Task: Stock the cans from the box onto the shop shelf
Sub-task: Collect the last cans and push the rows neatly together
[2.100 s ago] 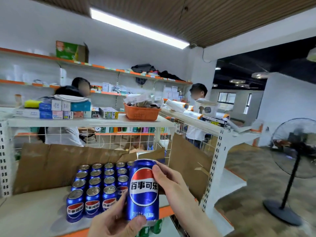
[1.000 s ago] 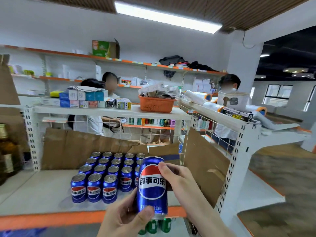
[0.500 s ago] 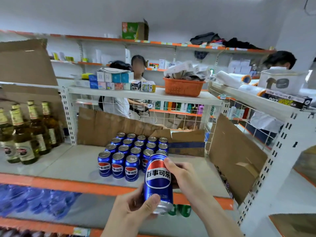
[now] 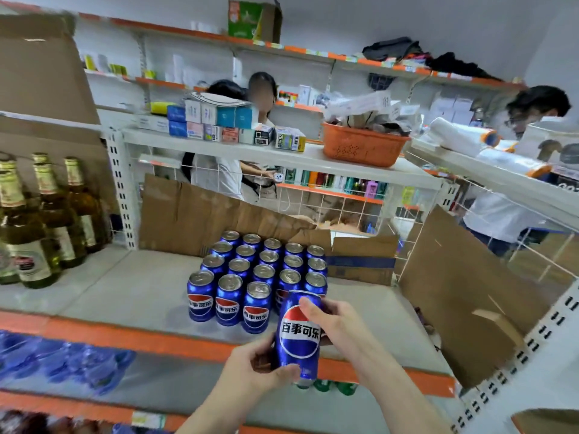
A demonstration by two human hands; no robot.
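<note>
A blue Pepsi can is gripped by both hands, the left hand low at 7 o'clock, the right hand high at 2 o'clock, just before the shelf edge. It is judged rigid, smooth, moderately heavy if full; the side wall is best held.

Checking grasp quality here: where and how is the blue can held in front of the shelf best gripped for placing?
Grip the blue can round its cylindrical side wall, from its right, as the right hand does. It stands upright, so the base stays free to set down. The left hand steadies the bottom.
</note>
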